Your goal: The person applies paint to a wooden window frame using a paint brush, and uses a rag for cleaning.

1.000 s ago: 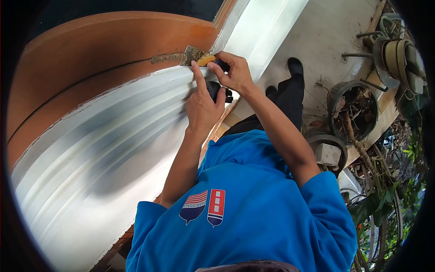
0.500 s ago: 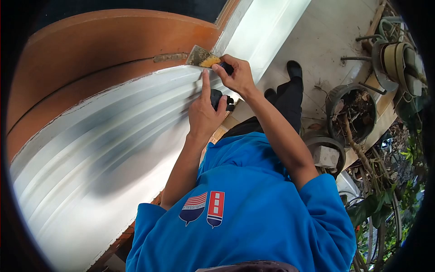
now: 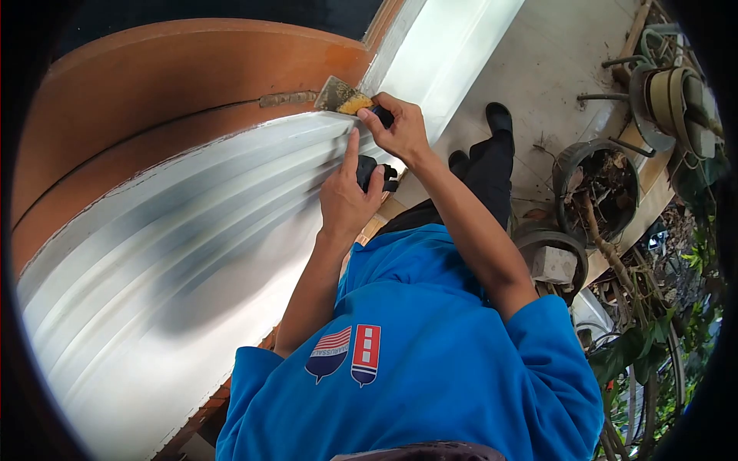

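My right hand [image 3: 398, 132] is closed around the black handle of a putty knife [image 3: 337, 95]. Its broad metal blade looks stained, with yellow near the handle. The blade lies against the brown wooden frame [image 3: 207, 65], by the end of a worn metal strip [image 3: 288, 98] and just above the white ridged moulding [image 3: 254, 165]. Below it, my left hand [image 3: 347, 192] points its index finger up toward the moulding's top edge. A black object [image 3: 373, 174] sits between that hand's thumb and palm; its kind is not clear.
A white upright frame [image 3: 446, 61] meets the moulding at the right. On the tiled floor [image 3: 538, 84] stand a dark pot with soil and dry leaves [image 3: 600, 196] and another pot holding a pale block [image 3: 553, 266]. Plants and branches [image 3: 646, 346] fill the right side.
My left index finger has dropped slightly away from the putty knife's blade. The putty knife and my right hand have barely shifted.
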